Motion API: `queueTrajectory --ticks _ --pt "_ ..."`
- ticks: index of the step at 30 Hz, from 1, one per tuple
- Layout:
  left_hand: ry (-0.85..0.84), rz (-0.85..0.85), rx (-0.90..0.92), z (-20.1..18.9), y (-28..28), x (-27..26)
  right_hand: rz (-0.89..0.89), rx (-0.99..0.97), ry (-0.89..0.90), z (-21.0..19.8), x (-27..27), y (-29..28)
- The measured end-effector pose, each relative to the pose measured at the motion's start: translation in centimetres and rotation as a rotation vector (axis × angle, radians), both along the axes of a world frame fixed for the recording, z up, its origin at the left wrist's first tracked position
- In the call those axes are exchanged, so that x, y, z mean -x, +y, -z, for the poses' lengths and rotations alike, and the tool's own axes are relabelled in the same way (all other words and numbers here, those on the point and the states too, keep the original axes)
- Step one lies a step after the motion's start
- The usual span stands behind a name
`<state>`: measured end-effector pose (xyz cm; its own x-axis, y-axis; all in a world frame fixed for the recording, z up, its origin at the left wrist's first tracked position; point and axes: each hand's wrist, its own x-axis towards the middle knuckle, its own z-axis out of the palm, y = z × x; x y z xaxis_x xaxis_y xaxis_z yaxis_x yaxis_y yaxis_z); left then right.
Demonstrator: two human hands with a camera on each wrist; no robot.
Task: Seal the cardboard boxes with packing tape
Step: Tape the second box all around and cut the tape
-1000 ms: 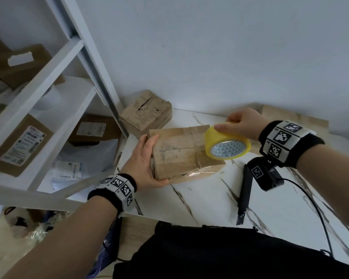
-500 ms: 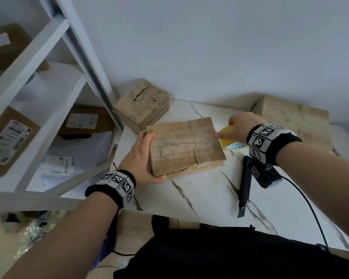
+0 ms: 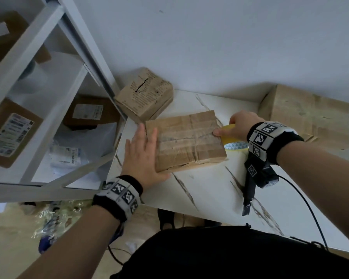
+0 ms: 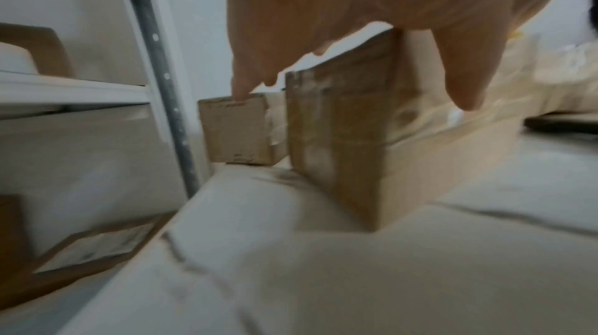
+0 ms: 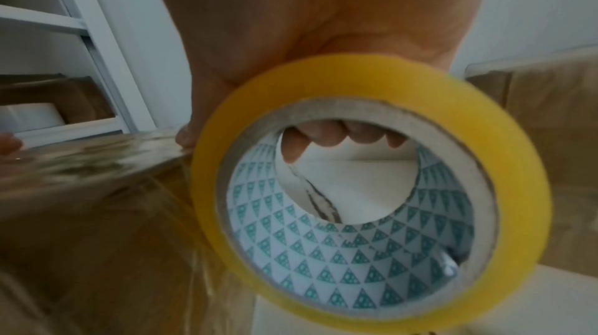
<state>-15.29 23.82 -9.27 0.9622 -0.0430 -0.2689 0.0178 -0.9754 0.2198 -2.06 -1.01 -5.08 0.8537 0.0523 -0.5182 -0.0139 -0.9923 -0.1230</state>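
Note:
A flat cardboard box (image 3: 186, 140) (image 4: 349, 141) lies on the white marbled table (image 3: 208, 186), its top crossed by clear tape strips. My left hand (image 3: 141, 150) lies flat with straight fingers (image 4: 466, 69) over the box's left edge. My right hand (image 3: 237, 125) grips the yellow tape roll (image 3: 231, 135) (image 5: 362, 187) at the box's right side, fingers through the core, thumb on the box's right edge. A stretch of clear tape runs from the roll down the box's side (image 5: 107, 212) in the right wrist view.
A small cardboard box (image 3: 144, 95) (image 4: 234, 131) leans at the back by the white shelf frame (image 3: 89, 57). A large box (image 3: 306, 113) stands at the back right. A black utility knife (image 3: 248, 190) and a cable lie right of the flat box. Parcels fill the shelves at left.
The roll went from above the box's top down to its right side. The left hand changed from gripping the box's left end to lying flat on its edge.

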Motion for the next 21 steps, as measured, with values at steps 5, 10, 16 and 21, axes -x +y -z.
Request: queueTrajectory --ticks 5,10,16,21 --pt "0.071 0.004 -0.197 -0.2 -5.0 -0.3 -0.046 0.026 -0.041 0.3 0.6 -0.1" --pt "0.095 0.044 -0.201 -0.3 -6.8 -1.2 -0.068 -0.021 -0.037 0.5 0.5 -0.4" --pt "0.065 0.168 -0.229 -0.1 -9.8 -2.1 -0.086 -0.057 -0.012 0.5 0.4 -0.5" --pt "0.051 0.161 -0.196 -0.6 -10.4 -1.5 -0.092 -0.118 0.003 0.5 0.3 -0.7"
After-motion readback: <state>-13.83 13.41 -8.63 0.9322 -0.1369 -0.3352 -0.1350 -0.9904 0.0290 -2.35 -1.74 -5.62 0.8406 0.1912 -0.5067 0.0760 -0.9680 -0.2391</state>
